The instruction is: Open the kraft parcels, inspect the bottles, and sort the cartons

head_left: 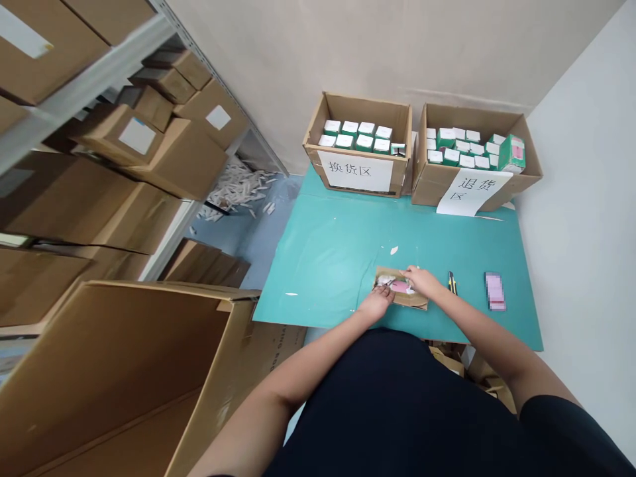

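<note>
A small opened cardboard box [410, 299] lies near the front edge of the green table [332, 238]. Inside it I see a flat pink item [399, 286] and some white wrapping [385, 281]. My left hand [377, 301] is closed over the box's near left side, its fingertips reaching over the rim toward the contents. At the far right rim, my right hand [420, 281] has its fingers pinched on the cardboard. The exact hold of the fingertips is too small to make out. A yellow-and-black utility knife [452, 283] lies just right of my right hand.
Two cartons, one at back left [355, 149] and one at back right [474, 156], hold several green-and-white boxes. A phone [495, 291] lies at the right. A large open carton [119, 384] stands at the left, before shelves of boxes [189, 156]. White scraps dot the tabletop.
</note>
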`<state>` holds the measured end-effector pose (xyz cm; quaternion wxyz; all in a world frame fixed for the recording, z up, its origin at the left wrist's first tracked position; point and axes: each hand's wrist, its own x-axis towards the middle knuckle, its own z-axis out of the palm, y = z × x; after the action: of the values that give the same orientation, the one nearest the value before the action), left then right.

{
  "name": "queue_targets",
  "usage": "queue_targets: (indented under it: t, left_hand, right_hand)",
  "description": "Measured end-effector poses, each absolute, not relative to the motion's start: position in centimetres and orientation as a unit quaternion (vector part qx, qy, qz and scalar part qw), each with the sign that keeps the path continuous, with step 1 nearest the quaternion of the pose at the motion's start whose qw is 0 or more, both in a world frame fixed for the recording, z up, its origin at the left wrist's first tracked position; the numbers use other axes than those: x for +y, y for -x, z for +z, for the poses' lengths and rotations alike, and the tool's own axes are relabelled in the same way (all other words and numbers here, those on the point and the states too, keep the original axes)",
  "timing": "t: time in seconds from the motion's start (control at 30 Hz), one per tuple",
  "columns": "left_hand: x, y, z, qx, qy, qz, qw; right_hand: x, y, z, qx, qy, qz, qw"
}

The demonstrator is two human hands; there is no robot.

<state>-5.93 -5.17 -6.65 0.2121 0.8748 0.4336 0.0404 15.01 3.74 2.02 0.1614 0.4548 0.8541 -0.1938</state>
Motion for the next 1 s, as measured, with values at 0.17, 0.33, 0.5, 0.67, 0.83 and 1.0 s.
queue_targets:
  t: [0.17, 0.33, 0.5, 0.67, 0.83, 1.0]
  left_hand:
    - [-5.1, 6.1, -6.3, 0.434, -0.874, 0.045, 0.213]
    - [-3.8, 5.7, -4.9, 0.455, -0.865, 0.038, 0.208]
    - [-2.5, 5.0, -2.4, 0.443, -0.883, 0.037, 0.152]
    - [-5.0, 5.5, -1.6, 0.4, -0.907, 0.032, 0.13]
    - [-7.8, 7.2, -2.1, 0.35, -0.912, 0.089, 0.195]
    - [-7.7, 8.2, -2.3, 0.368, -0.871, 0.172, 0.276]
  right_hand:
    - [6.5, -15.7, 2.5, 0.842, -0.453, -0.262, 0.13]
    - [7.9, -15.6, 2.5, 0.812, -0.494, -0.276, 0.142]
    - [8.6, -15.7, 2.0, 0.811, -0.511, -0.25, 0.136]
    - [9.3, -16.2, 1.6, 0.808, -0.535, -0.222, 0.108]
    - [7.0, -16.7, 1.0, 0.861, -0.5, -0.09, 0.028]
    - [3.0, -17.0, -0.1, 0.922, -0.36, -0.119, 0.074]
